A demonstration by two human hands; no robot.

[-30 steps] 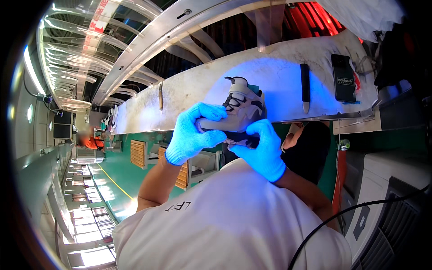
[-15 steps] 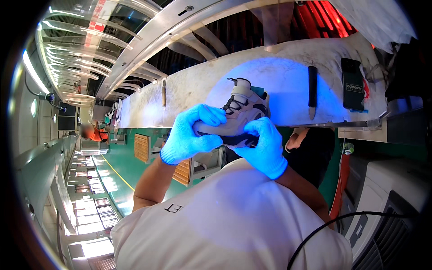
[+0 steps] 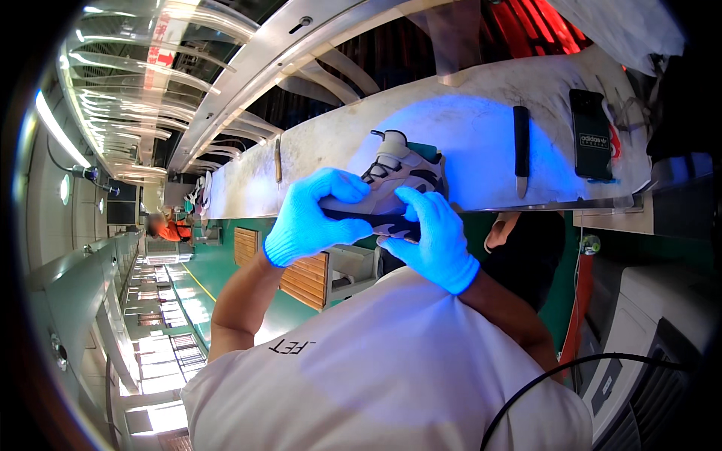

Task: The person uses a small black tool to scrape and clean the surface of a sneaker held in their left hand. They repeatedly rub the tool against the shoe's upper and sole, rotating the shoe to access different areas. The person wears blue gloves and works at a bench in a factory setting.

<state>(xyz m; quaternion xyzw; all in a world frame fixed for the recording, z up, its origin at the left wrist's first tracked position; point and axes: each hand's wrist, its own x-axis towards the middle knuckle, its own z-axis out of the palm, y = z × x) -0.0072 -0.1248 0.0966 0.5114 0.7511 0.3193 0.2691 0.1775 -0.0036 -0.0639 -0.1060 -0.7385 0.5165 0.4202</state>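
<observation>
A grey and black sneaker [image 3: 386,198] with dark laces is held over the near edge of a long white work table [image 3: 331,143], lit by blue light. My left hand [image 3: 312,216], in a knitted glove, grips the toe end, fingers on the upper and thumb at the sole. My right hand [image 3: 436,240], gloved alike, is closed on the sole side toward the heel, its fingers pressing along the sole edge. The sneaker's underside is mostly hidden. Beyond my right hand, a black-handled knife [image 3: 521,146] lies on the table.
Right of the knife lies a black phone [image 3: 590,135]. A thin tool [image 3: 277,159] rests farther left. Behind the table runs a metal-framed machine [image 3: 263,68] with clear curved strips and red-lit bars. A wooden slatted pallet [image 3: 307,279] stands below. Another person [image 3: 174,228] is far left.
The sneaker has tilted so that more of its side and dark sole edge shows. My right fingers have shifted up along the sole edge; my left hand keeps its hold on the toe.
</observation>
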